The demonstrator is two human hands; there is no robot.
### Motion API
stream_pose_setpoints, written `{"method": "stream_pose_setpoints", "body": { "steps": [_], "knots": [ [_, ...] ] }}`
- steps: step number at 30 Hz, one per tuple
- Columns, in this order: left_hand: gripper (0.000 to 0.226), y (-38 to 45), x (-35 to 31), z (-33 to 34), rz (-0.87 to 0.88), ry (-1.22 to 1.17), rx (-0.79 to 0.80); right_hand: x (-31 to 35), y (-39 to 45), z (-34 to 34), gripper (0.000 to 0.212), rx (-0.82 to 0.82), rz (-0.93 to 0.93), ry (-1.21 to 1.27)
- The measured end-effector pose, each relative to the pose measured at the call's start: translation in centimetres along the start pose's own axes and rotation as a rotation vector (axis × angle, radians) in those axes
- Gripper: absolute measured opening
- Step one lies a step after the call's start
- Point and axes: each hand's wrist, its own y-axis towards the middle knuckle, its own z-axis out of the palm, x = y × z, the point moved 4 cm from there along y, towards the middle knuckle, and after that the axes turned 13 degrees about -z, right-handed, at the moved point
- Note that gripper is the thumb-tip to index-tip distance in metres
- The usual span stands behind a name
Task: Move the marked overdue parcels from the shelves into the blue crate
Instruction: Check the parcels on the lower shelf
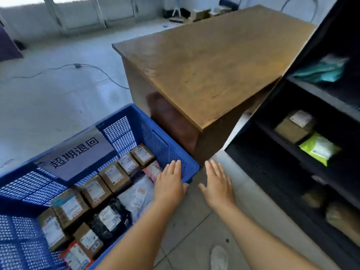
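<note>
The blue crate (pixel 134 121) stands on the floor at lower left, with a grey paper sign inside its far wall. Several labelled parcels lie in it: brown boxes (pixel 115 177), a black bag (pixel 110 218) and a clear bag (pixel 139 193). My left hand (pixel 170 184) is flat with straight fingers over the crate's right rim, holding nothing. My right hand (pixel 218 182) hovers flat and empty above the floor, between crate and shelves. On the dark shelves (pixel 321 94) at right sit a brown box (pixel 294 125), a green bag (pixel 318 149) and a teal bag (pixel 323 70).
A brown wooden desk (pixel 210 61) stands behind the crate and against the shelf unit. A cable (pixel 78 66) runs across the grey floor at left. My shoe (pixel 219 258) shows at the bottom. More brown parcels (pixel 340 215) lie on the lowest shelf.
</note>
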Motion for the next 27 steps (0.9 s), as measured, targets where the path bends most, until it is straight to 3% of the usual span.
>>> {"method": "stream_pose_setpoints", "body": {
  "steps": [13,27],
  "knots": [
    [0.078,-12.0,-20.9,5.6,0.425,0.032,0.112,-15.6,-18.2,-9.2,0.072,-0.273,0.409,0.076],
    [0.078,-37.2,-40.7,20.8,0.749,0.193,0.243,-35.2,-48.7,-13.2,0.073,-0.480,0.775,0.142]
  ]
}}
